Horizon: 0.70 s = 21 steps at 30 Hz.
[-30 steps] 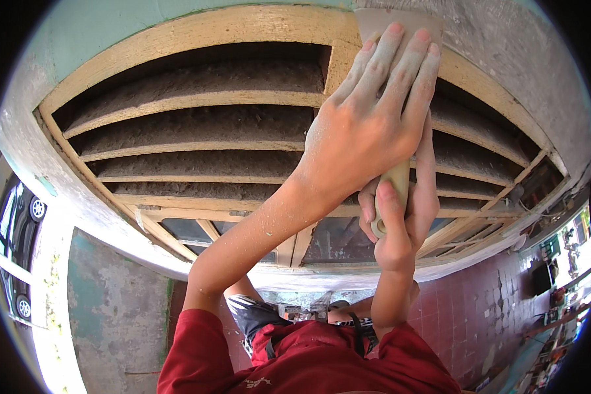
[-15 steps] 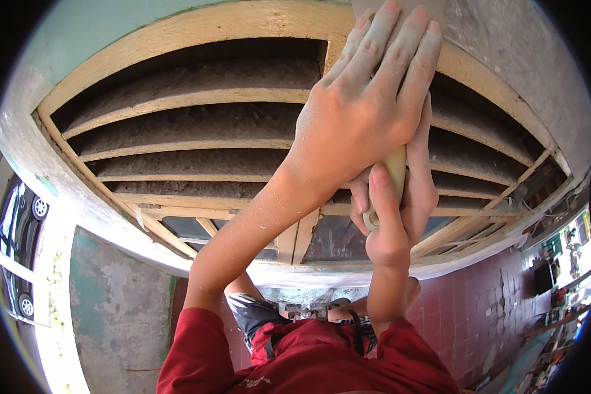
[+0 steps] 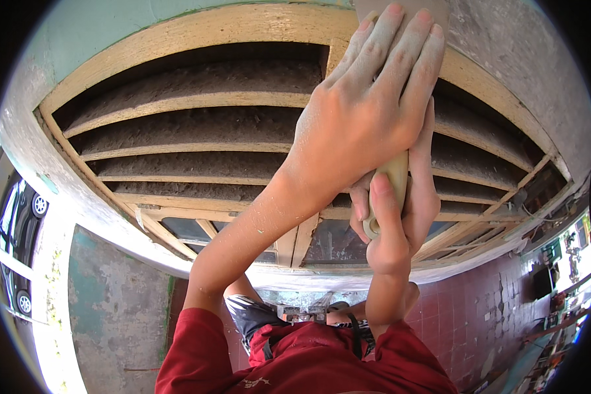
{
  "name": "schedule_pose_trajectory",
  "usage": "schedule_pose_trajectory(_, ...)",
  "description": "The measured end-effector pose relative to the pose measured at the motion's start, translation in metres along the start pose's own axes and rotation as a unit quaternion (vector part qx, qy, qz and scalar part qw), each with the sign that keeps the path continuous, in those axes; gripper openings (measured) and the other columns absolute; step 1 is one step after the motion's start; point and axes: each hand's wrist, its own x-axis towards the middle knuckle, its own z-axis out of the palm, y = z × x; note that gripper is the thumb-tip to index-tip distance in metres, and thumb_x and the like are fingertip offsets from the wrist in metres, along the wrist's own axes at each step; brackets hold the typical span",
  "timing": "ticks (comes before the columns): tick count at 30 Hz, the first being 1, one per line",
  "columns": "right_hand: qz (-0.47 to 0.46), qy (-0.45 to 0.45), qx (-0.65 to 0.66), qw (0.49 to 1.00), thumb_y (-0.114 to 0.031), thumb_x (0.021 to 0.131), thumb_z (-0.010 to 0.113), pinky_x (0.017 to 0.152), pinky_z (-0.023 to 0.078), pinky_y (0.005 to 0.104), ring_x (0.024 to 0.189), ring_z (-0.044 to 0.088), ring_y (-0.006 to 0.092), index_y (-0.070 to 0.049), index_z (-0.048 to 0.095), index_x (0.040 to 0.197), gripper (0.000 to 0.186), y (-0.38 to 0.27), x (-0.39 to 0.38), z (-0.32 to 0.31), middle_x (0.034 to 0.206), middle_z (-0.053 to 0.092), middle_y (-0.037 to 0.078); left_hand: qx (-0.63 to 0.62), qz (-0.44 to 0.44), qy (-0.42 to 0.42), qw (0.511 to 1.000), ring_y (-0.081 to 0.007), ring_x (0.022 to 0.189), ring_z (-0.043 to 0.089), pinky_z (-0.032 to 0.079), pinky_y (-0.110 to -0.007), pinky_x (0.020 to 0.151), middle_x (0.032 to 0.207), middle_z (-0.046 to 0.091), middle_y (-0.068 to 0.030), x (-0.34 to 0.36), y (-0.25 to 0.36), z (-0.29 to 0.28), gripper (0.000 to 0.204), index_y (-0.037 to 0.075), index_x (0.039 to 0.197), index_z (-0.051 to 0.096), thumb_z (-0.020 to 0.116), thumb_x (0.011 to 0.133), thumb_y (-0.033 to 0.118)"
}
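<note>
A scraper with a pale, cream-coloured handle point(image 3: 395, 172) points up the wall. Its wide greyish blade point(image 3: 441, 9) shows only at the edges around my fingers, against the plaster above the wooden frame. My left hand point(image 3: 364, 108) lies flat over the upper part of the scraper, fingers stretched toward the blade and coated with pale dust; its thumb is hidden. Below it, my right hand point(image 3: 400, 210) is closed round the handle, thumb lying along it. The left forearm crosses in front of the slatted wooden vent point(image 3: 197, 98).
Grey bare plaster point(image 3: 525, 59) is at the upper right, green paint point(image 3: 105, 46) at the upper left. Dusty slats and a window point(image 3: 338, 240) lie below the hands. Red floor tiles point(image 3: 453, 315) stretch below; a car point(image 3: 20, 230) stands outside at left.
The whole view has shifted very slightly. Both hands and the scraper keep almost the same place against the wall, with the same hold.
</note>
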Motion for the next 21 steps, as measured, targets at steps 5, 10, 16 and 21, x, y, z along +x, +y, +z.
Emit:
schedule_pose_trajectory(5,0.006,-0.007,0.007,1.0,-0.002,0.093,0.047,0.051,0.038,0.019,0.057,0.05,0.0023,0.009,0.012,0.157,0.074,0.0,-0.006,-0.002,0.078,0.062,0.005,-0.012,-0.018,-0.026,0.999,-0.037,0.121,0.06,0.051,-0.046,0.103,0.128,0.062,-0.0194,-0.001,0.005,-0.006,0.051,-0.006,0.125,0.06,0.066,0.077,0.011)
schedule_pose_trajectory(10,-0.01,-0.007,0.014,1.0,-0.003,0.095,0.046,0.05,0.038,0.0188,0.055,0.049,0.0023,0.008,0.011,0.157,0.072,-0.003,0.006,0.002,0.077,0.062,0.005,0.011,0.012,-0.014,1.0,-0.0373,0.122,0.06,0.051,-0.046,0.104,0.129,0.062,-0.0196,0.004,-0.002,-0.002,0.053,-0.006,0.125,0.06,0.067,0.077,0.012)
schedule_pose_trajectory(16,-0.013,-0.024,0.015,1.0,-0.004,0.096,0.046,0.049,0.037,0.019,0.055,0.048,0.0026,0.007,0.01,0.158,0.072,-0.005,0.01,0.002,0.076,0.061,0.005,0.036,0.057,-0.03,0.997,-0.0379,0.121,0.061,0.053,-0.042,0.102,0.129,0.062,-0.0236,0.009,-0.015,0.001,0.051,-0.011,0.128,0.056,0.065,0.082,0.007)
schedule_pose_trajectory(21,0.0,-0.029,0.004,1.0,-0.004,0.095,0.046,0.049,0.037,0.0199,0.055,0.048,0.0034,0.007,0.009,0.158,0.074,-0.005,0.003,-0.002,0.077,0.062,0.005,0.013,-0.002,-0.025,1.0,-0.0375,0.123,0.059,0.05,-0.046,0.104,0.129,0.062,-0.0198,0.003,0.002,-0.005,0.052,-0.007,0.125,0.06,0.066,0.078,0.012)
